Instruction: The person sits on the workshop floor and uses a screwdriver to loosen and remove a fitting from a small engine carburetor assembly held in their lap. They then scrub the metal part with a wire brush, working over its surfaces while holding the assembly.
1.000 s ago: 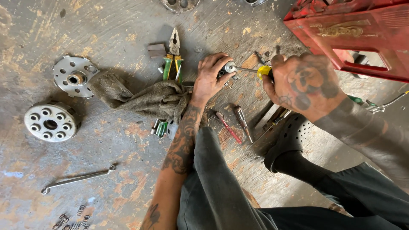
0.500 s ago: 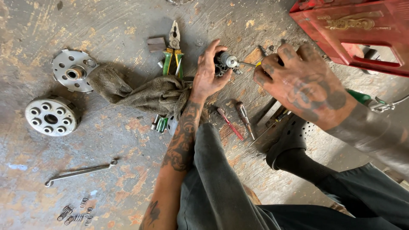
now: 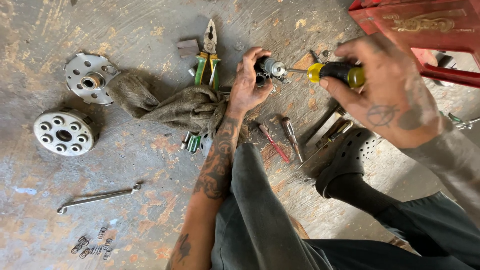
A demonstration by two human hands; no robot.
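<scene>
While the person sat on the worn concrete floor (image 3: 150, 20), tools ringed the working spot closely. A red crate (image 3: 425, 22) stood hard at the upper right, just beside the right hand (image 3: 385, 92). Green-handled pliers (image 3: 209, 52) lay just left of the left hand (image 3: 250, 80), with a grey rag (image 3: 170, 107) spreading from under that wrist. Two small screwdrivers (image 3: 282, 137) lay below the hands, next to a black perforated shoe (image 3: 350, 152). Farther left, well apart, sat two round drilled metal discs (image 3: 65, 132), a wrench (image 3: 97, 198) and a scatter of small springs (image 3: 92, 246); bare floor stretched between them and along the top edge.

The left hand's grip was closed around a small metal part (image 3: 270, 69), held just above the floor near the pliers. It looked grey and silvery, stubby, with a round shiny cap and dark tube-like openings. The right hand's grip was closed on a screwdriver (image 3: 335, 72) with a yellow and black handle, its thin shaft reaching the part.
</scene>
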